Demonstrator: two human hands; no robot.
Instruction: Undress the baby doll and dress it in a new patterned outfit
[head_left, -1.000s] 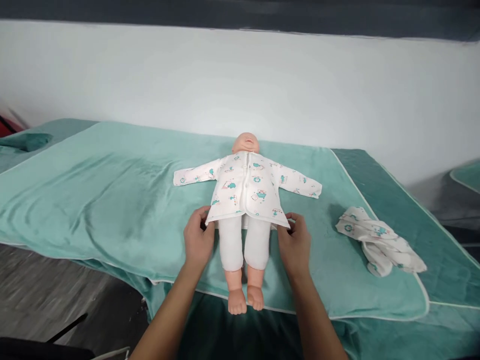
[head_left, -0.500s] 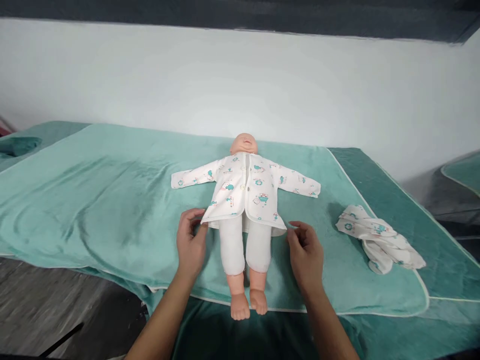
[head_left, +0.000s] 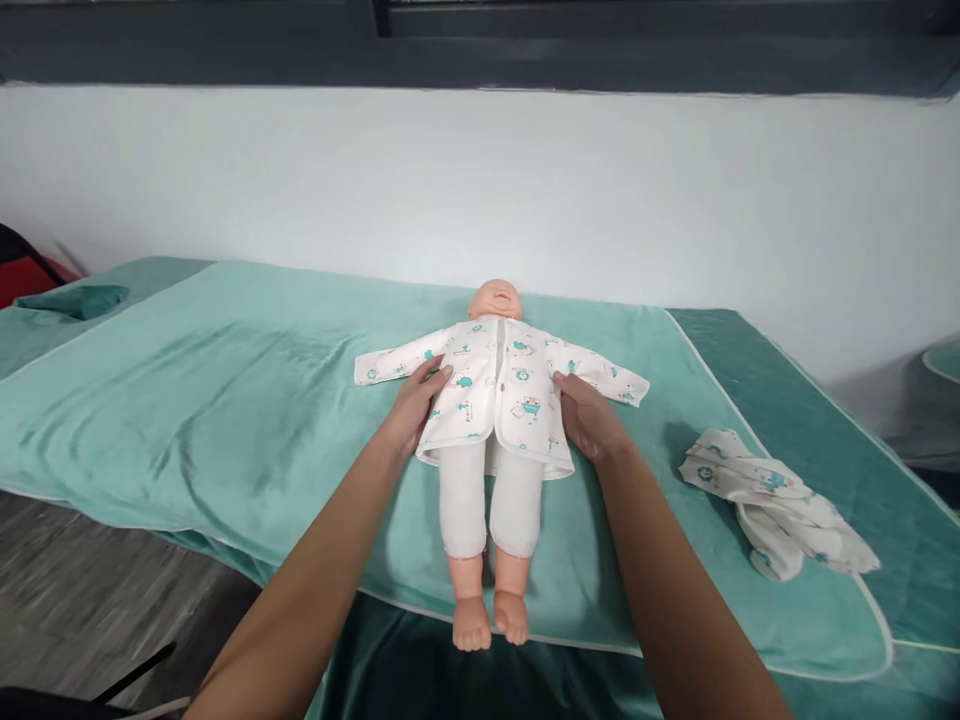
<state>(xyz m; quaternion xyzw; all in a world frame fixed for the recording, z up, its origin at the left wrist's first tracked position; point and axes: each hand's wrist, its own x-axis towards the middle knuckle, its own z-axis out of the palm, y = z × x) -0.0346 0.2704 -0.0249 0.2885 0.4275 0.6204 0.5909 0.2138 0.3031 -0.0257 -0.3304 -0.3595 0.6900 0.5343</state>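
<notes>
A baby doll point(head_left: 496, 300) lies on its back on a green blanket, its head toward the wall and feet toward me. It wears a white printed jacket point(head_left: 529, 408) with its sleeves spread to both sides, over white padded legs. My left hand point(head_left: 420, 398) grips the doll's side below the sleeve, thumb on the jacket front. Opposite it, my right hand point(head_left: 589, 412) holds the other side just under the sleeve. Both sets of fingers are partly hidden at the doll's sides.
A crumpled white printed garment point(head_left: 776, 495) lies to the right on the green blanket point(head_left: 247, 400). Darker green cloth point(head_left: 825, 460) covers the table beyond the blanket. Behind stands a white wall point(head_left: 480, 180); a red and black object point(head_left: 26, 275) shows at far left.
Both hands have moved up from the jacket's bottom corners to the doll's sides below the sleeves. The jacket hem now hangs free of the fingers.
</notes>
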